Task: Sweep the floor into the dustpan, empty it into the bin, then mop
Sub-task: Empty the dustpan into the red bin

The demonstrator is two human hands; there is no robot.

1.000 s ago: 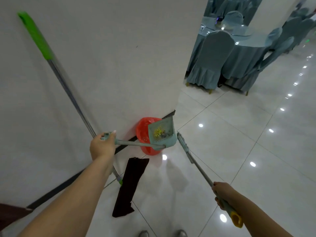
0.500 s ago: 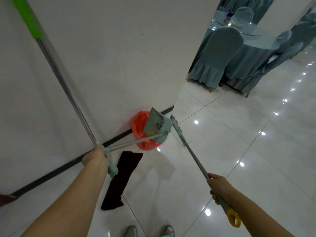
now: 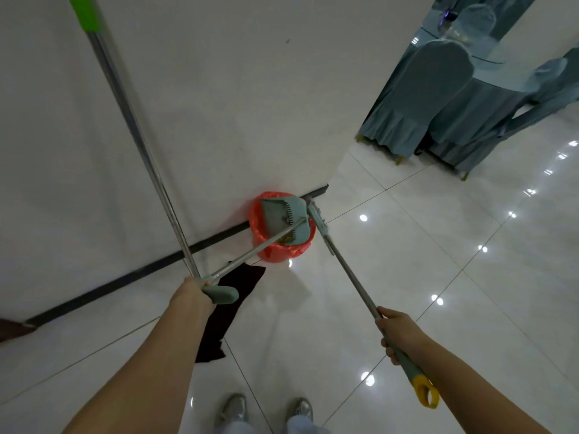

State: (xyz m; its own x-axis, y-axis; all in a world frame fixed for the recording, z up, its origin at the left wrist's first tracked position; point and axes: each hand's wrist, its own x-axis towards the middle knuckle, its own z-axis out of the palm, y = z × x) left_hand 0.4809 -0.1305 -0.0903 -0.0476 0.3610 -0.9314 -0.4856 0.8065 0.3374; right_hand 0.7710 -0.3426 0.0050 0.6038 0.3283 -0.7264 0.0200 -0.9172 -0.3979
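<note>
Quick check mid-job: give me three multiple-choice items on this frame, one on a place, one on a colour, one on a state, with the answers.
1. Where is the dustpan?
A. over the bin
B. flat on the floor
C. on a chair

2. What colour is the bin?
A. blue
B. red-orange
C. black

3. What is the right hand doing?
A. hanging open
B. gripping the broom handle
C. touching the wall

Answers:
1 A, it is tipped above the bin's mouth.
2 B, its liner is red-orange.
3 B, fingers wrap the broom handle.
</note>
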